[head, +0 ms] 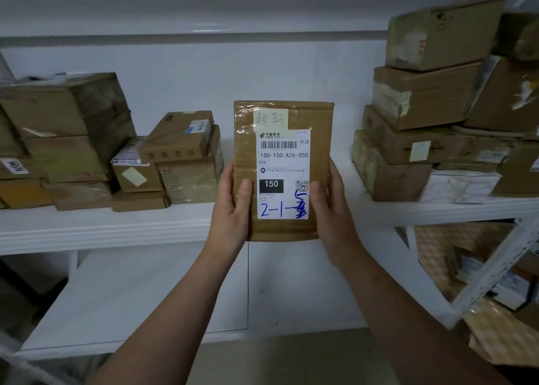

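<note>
The parcel (280, 163) stands upright in front of the white shelf (102, 227), gripped at its lower edges: left hand (230, 209) curled round the left side, right hand (329, 206) round the right, thumbs on its face.

We are counting one cardboard parcel (245, 139), two hands on it, the left hand (230, 209) and the right hand (332, 209), one white label (283, 174) and one pale handwritten note (271, 119). We are seeing two white shelves, the upper shelf (102, 227) and the lower shelf (131, 297). We are making out at least eight left boxes (58, 107) and at least six right boxes (443, 34); overlapping is keeping us from exact totals.
</note>
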The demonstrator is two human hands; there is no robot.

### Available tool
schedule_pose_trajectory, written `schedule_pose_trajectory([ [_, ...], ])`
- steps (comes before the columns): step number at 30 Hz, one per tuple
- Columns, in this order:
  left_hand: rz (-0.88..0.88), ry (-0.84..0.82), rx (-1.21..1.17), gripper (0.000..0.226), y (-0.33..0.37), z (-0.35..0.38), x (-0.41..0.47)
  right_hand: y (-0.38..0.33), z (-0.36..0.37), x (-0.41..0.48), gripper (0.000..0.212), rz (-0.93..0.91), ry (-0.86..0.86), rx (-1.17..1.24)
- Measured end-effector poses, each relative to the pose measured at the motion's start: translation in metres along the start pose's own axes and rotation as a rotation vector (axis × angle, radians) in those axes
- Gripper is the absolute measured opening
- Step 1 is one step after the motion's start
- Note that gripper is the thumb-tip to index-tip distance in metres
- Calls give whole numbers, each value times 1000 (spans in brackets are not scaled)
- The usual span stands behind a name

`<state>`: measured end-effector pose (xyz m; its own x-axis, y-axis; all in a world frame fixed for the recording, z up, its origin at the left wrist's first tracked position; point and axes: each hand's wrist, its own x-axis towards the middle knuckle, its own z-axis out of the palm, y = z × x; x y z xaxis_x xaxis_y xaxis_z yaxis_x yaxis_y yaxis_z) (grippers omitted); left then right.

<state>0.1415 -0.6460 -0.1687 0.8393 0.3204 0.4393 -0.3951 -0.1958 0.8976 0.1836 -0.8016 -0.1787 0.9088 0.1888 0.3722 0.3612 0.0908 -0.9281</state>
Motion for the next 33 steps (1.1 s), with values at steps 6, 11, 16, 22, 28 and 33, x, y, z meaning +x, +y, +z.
schedule_pose_trajectory([
  [6,-19,-17,-13,41,0,-32,-4,-6,28,-12,57,-8,23,-19],
  [11,-19,4,0,45,1,-53,-12,-15,47,-27,54,5,42,-13],
  [16,-41,-39,-11,45,5,-64,-22,-19,55,-44,55,29,73,-8],
  [22,-35,-128,-20,42,10,-61,-42,-21,54,-77,53,57,166,-10],
  [28,-118,-196,-19,37,2,-41,-79,-11,31,-128,40,85,401,-88],
  [33,-234,-301,-40,43,-14,-11,-113,2,3,-174,24,135,533,-176],
])
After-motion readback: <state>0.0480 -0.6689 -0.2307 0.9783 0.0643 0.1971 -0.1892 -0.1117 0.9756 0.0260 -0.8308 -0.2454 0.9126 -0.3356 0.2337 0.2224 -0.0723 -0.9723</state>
